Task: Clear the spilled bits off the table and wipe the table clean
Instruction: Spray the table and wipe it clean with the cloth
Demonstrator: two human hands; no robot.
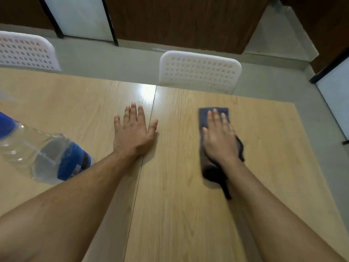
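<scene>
Your right hand [219, 137] presses flat, fingers straight, on the dark blue cloth [215, 148] to wipe the right part of the table [170, 205], while your left hand [134, 131] lies open, palm down, probably bracing you beside the seam.
</scene>
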